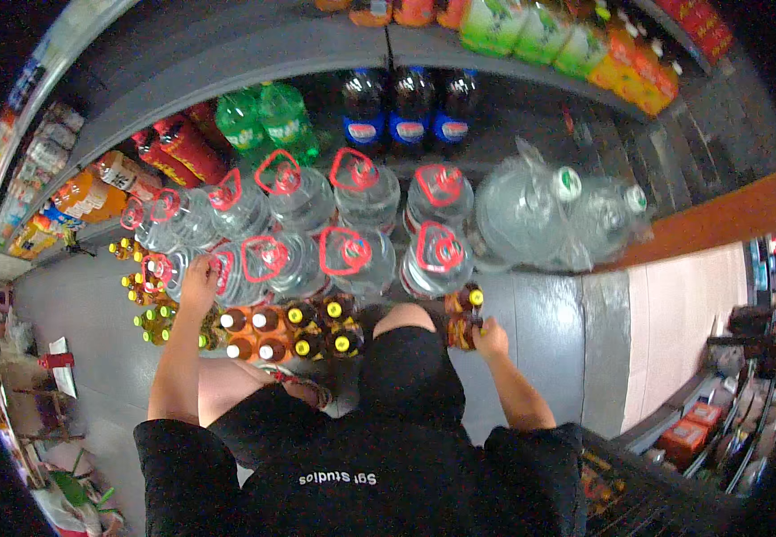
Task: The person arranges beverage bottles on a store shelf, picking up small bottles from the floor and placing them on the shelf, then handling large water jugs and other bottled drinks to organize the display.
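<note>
My left hand (201, 278) is at the front row of clear plastic water jugs, its fingers touching a jug (237, 288) beside its red carry handle (224, 272). Blur hides whether the fingers close around anything. My right hand (492, 339) grips the side of a small pack of brown drink bottles with yellow caps (462, 329), right of my knee. More jugs with red handles, such as this one (358, 268), stand in two rows between my hands. Packs of white-capped bottles (254, 333) and yellow-capped bottles (321, 329) stand before the jugs, near my legs.
Behind the jugs, a low shelf holds Pepsi bottles (409, 111), green soda bottles (267, 121) and red bottles (183, 151). Large green-capped water bottles (529, 208) stand at the right. Green-capped bottles (156, 323) are on the grey floor (86, 302) at left.
</note>
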Motion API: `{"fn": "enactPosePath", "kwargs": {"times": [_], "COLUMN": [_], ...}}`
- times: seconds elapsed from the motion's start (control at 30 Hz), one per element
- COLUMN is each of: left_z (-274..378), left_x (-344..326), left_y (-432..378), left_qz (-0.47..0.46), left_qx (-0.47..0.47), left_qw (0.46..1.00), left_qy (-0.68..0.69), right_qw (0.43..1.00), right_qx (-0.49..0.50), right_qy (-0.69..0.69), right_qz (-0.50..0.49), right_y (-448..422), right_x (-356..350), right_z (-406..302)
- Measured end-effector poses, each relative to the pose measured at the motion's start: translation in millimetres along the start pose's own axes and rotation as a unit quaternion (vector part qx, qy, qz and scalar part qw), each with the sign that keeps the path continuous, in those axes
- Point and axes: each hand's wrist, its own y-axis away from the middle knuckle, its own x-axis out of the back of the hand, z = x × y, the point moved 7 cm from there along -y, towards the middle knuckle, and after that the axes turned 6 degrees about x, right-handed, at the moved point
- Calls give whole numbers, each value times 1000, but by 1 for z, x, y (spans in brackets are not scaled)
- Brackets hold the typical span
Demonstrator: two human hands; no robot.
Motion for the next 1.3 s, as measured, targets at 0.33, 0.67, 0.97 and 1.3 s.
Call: {"fn": "enactPosePath", "kwargs": {"times": [0.33, 0.67, 0.97, 1.3], "left_z": [-4, 4, 8, -5], "left_x": [-8, -4, -5, -19], "left_y": [-37, -39, -39, -39], "left_qz": [39, 51, 71, 22], "left_qx": [161, 92, 77, 120], "left_qw": [986, 994, 994, 991], "left_qy": [-17, -19, -3, -53], "right_qw": [988, 834, 875, 816], "right_qx": [131, 405, 267, 357], "right_qy": [67, 76, 215, -202], "right_qz": [37, 367, 343, 408], "right_y": [-26, -151, -232, 34], "right_x": [131, 365, 395, 355], "right_z": [-121, -553, -616, -315]}}
